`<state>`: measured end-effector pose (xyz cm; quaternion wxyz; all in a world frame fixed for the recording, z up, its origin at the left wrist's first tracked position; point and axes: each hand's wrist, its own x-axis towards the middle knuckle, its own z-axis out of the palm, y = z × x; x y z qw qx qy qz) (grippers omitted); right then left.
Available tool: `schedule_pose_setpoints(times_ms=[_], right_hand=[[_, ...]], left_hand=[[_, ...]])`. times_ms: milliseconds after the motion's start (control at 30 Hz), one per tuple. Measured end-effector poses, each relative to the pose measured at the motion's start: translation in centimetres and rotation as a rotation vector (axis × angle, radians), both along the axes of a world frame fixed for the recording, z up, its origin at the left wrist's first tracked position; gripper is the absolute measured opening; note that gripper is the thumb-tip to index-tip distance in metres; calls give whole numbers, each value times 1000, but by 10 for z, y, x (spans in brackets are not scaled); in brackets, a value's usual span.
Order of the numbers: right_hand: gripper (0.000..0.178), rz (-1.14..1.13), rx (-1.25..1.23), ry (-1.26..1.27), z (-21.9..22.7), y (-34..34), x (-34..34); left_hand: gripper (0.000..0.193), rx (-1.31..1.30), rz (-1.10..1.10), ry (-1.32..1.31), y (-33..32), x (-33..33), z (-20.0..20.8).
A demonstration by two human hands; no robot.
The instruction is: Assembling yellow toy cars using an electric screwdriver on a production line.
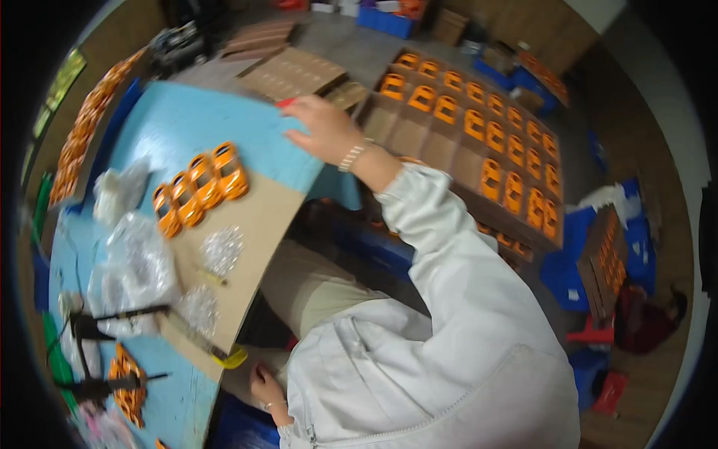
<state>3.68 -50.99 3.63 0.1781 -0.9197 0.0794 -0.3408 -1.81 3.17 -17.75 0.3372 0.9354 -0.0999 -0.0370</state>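
My right hand, with a bracelet at the wrist, reaches over the table's far right edge. Its thumb and forefinger are apart. At its fingertips is a small red thing; I cannot tell if they touch it. My left hand is low beside my lap, fingers loosely bent, with nothing visible in it. Several glossy orange toy cars stand side by side on a brown board. Nearer lie two heaps of small clear plastic pieces, a thin yellow stick and a yellow-ended tool.
Clear plastic bags and a black stand occupy the blue tabletop's left side. More orange car parts lie nearer. On the right, a divided brown tray holds orange cars. Another person is at far right.
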Motion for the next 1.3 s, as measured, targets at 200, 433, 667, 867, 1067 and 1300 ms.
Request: schedule_pose_setpoints(times_ms=[200,433,667,867,1067,1300], right_hand=[[30,-966,-192,619,-13,-106,-278],[48,-979,155,847,-42,-108,-375],[36,-861,-134,814,-18,-128,-361],[34,-449,-48,399,36,-76,-186],[33,-78,-43,580,-22,-40,37],[38,-36,72,159,-10,-41,-3]], left_hand=[[23,103,-44,29,-7,8,-2],[21,145,-45,35,-17,5,9],[19,113,-3,45,-24,0,20],[17,159,13,-16,-9,-2,9],[18,119,-41,-37,-15,-2,14],[21,103,-38,4,4,-3,2]])
